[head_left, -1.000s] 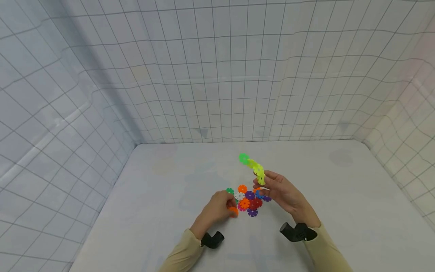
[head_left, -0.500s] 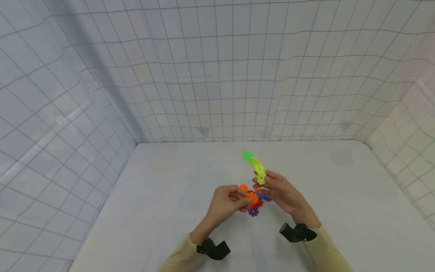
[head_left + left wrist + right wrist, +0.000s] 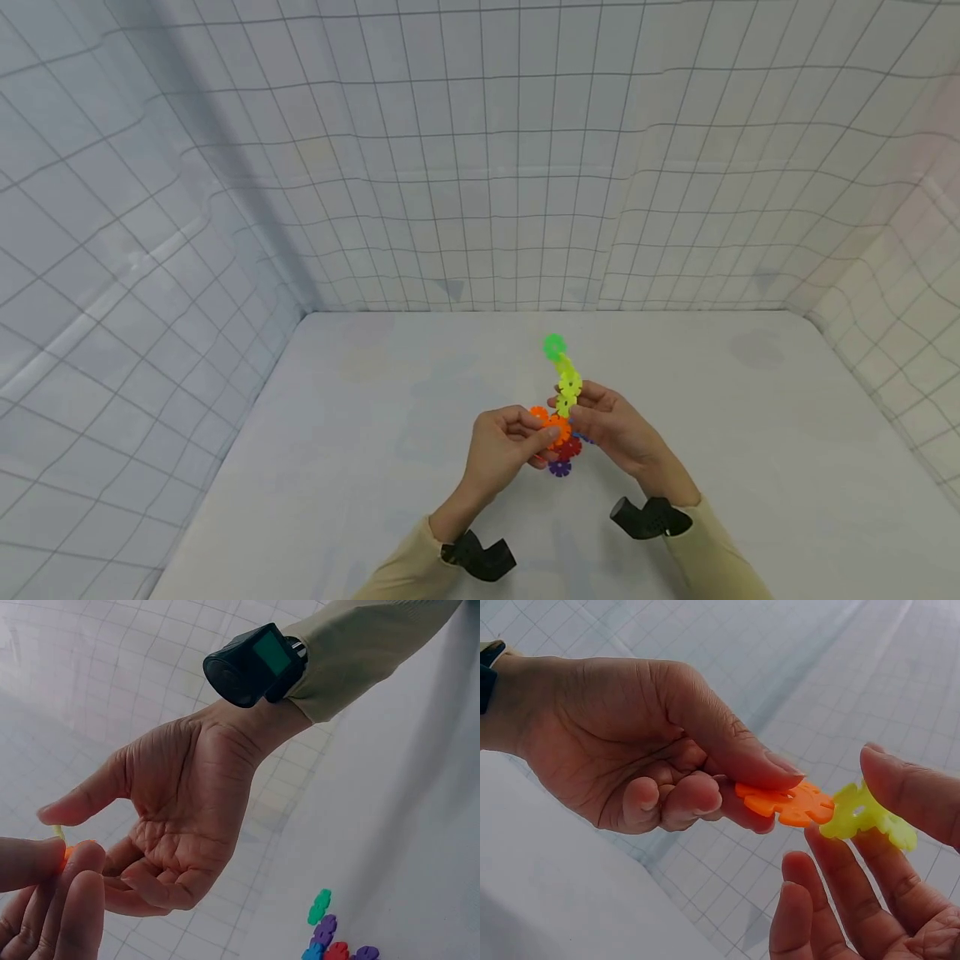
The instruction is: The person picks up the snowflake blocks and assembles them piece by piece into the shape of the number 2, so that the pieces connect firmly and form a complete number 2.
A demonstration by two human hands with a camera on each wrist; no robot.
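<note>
Between thumb and fingers, my left hand (image 3: pixel 497 450) pinches an orange snowflake-shaped disc (image 3: pixel 799 806). My right hand (image 3: pixel 626 435) holds the lower end of a chain of linked discs, yellow (image 3: pixel 570 383) with a green disc (image 3: pixel 554 347) at its far tip. In the right wrist view the orange disc's notched edge meets the lowest yellow disc (image 3: pixel 847 814), close to my right fingertips. Below the hands lies a small pile of loose discs, among them a red disc (image 3: pixel 572 447) and a purple disc (image 3: pixel 559 468). My left hand covers part of the pile.
The pile rests on a white table (image 3: pixel 360 433). White walls (image 3: pixel 480 167) with a dark grid pattern rise at the back and on both sides. A black camera (image 3: pixel 480 557) sits on my left wrist and another black camera (image 3: pixel 651 518) on my right.
My left hand has lifted the orange disc from the pile's left side and carried it right to the chain. My right hand has shifted slightly left, and the chain stands more upright.
</note>
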